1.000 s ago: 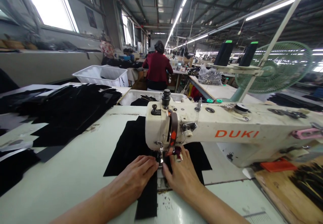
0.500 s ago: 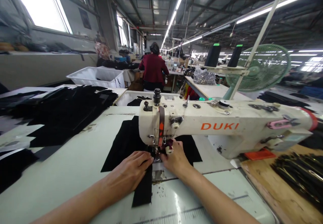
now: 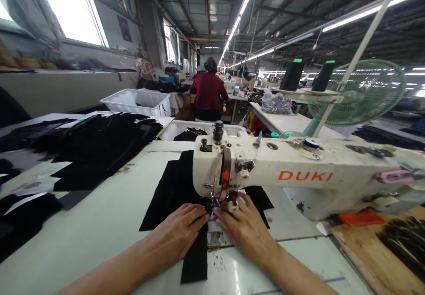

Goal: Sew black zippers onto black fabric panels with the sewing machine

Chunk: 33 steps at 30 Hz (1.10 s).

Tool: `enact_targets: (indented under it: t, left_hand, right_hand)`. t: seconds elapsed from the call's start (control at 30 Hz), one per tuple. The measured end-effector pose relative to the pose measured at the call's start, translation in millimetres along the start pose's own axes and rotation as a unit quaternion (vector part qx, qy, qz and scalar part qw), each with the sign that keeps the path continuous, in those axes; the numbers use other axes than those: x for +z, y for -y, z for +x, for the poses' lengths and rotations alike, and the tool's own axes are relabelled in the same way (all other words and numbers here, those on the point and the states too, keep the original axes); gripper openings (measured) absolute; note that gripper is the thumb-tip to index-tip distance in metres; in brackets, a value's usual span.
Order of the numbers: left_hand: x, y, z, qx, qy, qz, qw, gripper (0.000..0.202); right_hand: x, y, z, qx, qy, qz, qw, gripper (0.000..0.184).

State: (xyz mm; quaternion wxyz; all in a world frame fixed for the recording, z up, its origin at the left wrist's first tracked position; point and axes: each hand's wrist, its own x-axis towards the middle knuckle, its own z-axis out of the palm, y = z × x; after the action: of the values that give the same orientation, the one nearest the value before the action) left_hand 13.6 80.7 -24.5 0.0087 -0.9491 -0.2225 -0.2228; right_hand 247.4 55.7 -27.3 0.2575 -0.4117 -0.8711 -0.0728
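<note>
My left hand (image 3: pixel 184 226) is closed at the left of the needle, its fingers pressed together on the edge of black fabric (image 3: pixel 162 197). A black strip (image 3: pixel 195 262) of cloth runs from under that hand toward me. My right hand (image 3: pixel 242 219) bends round the right side of the needle area, its fingertips close to the presser foot; what they grip is hidden. The white sewing machine (image 3: pixel 265 162), lettered DUKI, stands over the cloth, and more black fabric shows to the right behind its head. A dark red item (image 3: pixel 234 196) is beside the right fingers.
Piled black cut pieces (image 3: pixel 106 140) cover the table's left side. White plastic bins (image 3: pixel 136 100) stand beyond. Thread cones (image 3: pixel 292 75) and a green fan (image 3: pixel 358 91) are at right, above a wooden board (image 3: pixel 358 242) with dark pieces. A person in red (image 3: pixel 209 91) sits ahead.
The view has turned slightly left, so the machine and cloth appear further right. My right hand's fingers now reach nearer the front of the needle. My left hand stays on the fabric.
</note>
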Motion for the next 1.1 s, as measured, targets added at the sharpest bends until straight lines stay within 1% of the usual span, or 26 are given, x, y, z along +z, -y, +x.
enact_targets:
  t: [0.03,0.07,0.2,0.37,0.43,0.5,0.63,0.93,1.1]
  left_hand:
    - [0.5,-1,0,-0.003,0.001,0.002,1.0,0.036]
    - [1.4,-1,0,-0.004,0.002,0.003,1.0,0.037]
    - [4.6,0,-1,-0.007,0.004,-0.002,1.0,0.038]
    - [0.9,2,2,-0.022,0.006,-0.037,0.999,0.037]
    - [-0.7,3,3,-0.024,0.006,-0.039,0.999,0.035]
    - [-1.1,3,3,-0.025,0.006,-0.038,0.999,0.035]
    - [1.9,5,3,-0.025,0.003,-0.035,0.999,0.036]
    - [22.1,15,-2,-0.014,-0.013,-0.024,1.0,0.043]
    - [27.2,20,-3,-0.01,-0.009,-0.017,1.0,0.044]
  right_hand:
    - [4,3,-2,-0.029,-0.013,0.01,0.999,0.026]
    - [8,4,-3,-0.042,-0.018,0.017,0.999,0.031]
    - [22,4,-4,-0.031,0.007,0.02,0.999,0.04]
    - [21,1,-6,-0.018,0.051,0.022,0.998,0.051]
    - [21,-1,-6,-0.016,0.059,0.021,0.998,0.053]
    - [22,-3,-4,-0.017,0.055,0.022,0.998,0.053]
    - [25,-6,-1,-0.014,0.036,0.032,0.999,0.045]
    - [23,-4,1,0.002,0.017,0.014,1.0,0.039]
    - [24,-6,3,-0.009,-0.018,0.008,1.0,0.038]
